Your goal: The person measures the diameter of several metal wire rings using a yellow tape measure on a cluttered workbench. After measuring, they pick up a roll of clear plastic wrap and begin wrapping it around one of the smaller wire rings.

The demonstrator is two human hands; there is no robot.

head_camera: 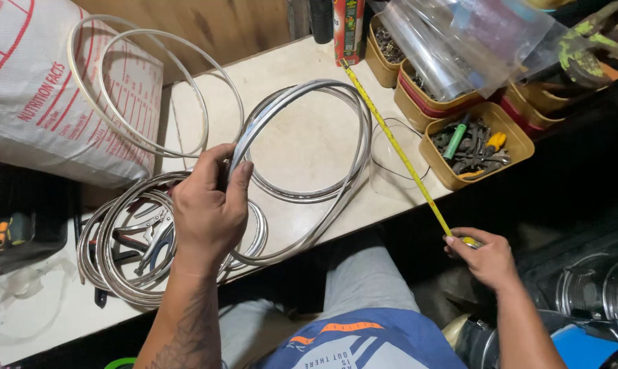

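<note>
The right hand is pinching a yellow tape measure drawn taut across the pale workbench. The left hand is gripping a grey coiled strip resting on the bench. A white, red-printed sack is lying at far left; a red carton is standing beside yellow tubs against the wooden wall.

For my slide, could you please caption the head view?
Left hand grips coiled metal hoops while right hand stretches a yellow tape measure across the workbench.
</note>
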